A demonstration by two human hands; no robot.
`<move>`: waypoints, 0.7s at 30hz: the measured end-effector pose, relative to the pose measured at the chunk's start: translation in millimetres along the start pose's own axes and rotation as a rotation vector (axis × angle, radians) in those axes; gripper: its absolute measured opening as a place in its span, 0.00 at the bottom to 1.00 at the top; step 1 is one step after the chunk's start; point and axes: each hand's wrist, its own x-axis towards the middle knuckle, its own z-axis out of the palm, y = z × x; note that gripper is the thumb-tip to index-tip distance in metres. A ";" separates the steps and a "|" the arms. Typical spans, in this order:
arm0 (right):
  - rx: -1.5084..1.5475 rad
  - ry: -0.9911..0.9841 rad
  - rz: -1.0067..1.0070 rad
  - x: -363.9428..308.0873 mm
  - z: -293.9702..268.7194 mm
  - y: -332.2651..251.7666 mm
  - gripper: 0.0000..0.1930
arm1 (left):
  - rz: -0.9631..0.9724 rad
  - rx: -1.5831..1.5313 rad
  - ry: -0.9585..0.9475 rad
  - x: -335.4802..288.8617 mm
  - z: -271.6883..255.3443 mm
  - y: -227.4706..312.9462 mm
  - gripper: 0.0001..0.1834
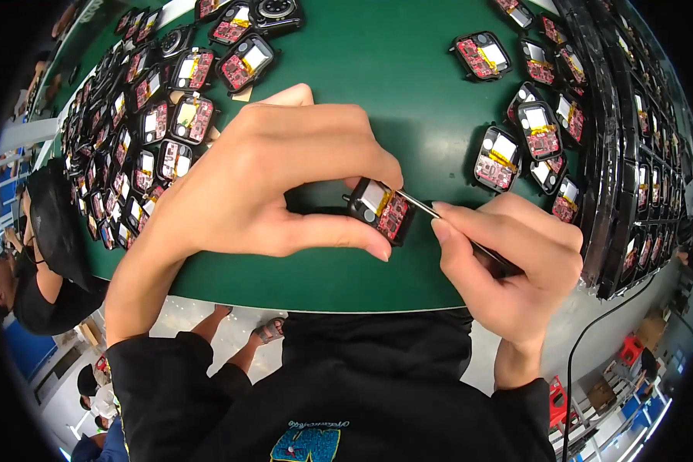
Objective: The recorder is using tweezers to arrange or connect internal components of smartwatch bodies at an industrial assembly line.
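Note:
My left hand (277, 177) pinches a small black square device case (383, 209) between thumb and fingers, just above the green table (377, 92). The case lies open-side up and shows a red circuit board, a silver part and a strip of yellow tape. My right hand (508, 262) grips thin metal tweezers (439, 215) like a pen. Their tip touches the yellow tape at the upper right edge of the case.
Many matching open cases with red boards lie in rows at the left (162, 115) and in a cluster at the right (531, 131). Black trays (631, 154) full of them stand stacked along the right edge. A person in black (31, 254) is at the far left.

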 end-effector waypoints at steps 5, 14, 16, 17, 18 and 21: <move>-0.026 0.007 -0.064 -0.2 0.2 3.5 0.12 | -0.045 -0.002 -0.028 2.0 -1.8 3.8 0.32; 0.028 -0.029 0.036 -0.6 -4.3 -1.8 0.12 | -0.036 0.038 -0.020 3.4 -0.1 3.6 0.34; 0.028 -0.037 0.014 -1.7 -4.2 -1.2 0.11 | -0.049 0.044 -0.024 3.5 -1.3 5.8 0.34; 0.031 -0.035 0.010 -1.4 -4.5 -0.6 0.11 | -0.062 0.047 -0.027 3.6 -2.2 6.6 0.35; 0.025 -0.034 -0.001 -1.3 -4.7 -0.1 0.11 | -0.061 0.052 -0.028 3.3 -2.8 7.1 0.35; 0.034 -0.002 -0.024 -2.7 -1.5 1.9 0.10 | -0.055 0.051 -0.020 2.5 -2.7 5.7 0.35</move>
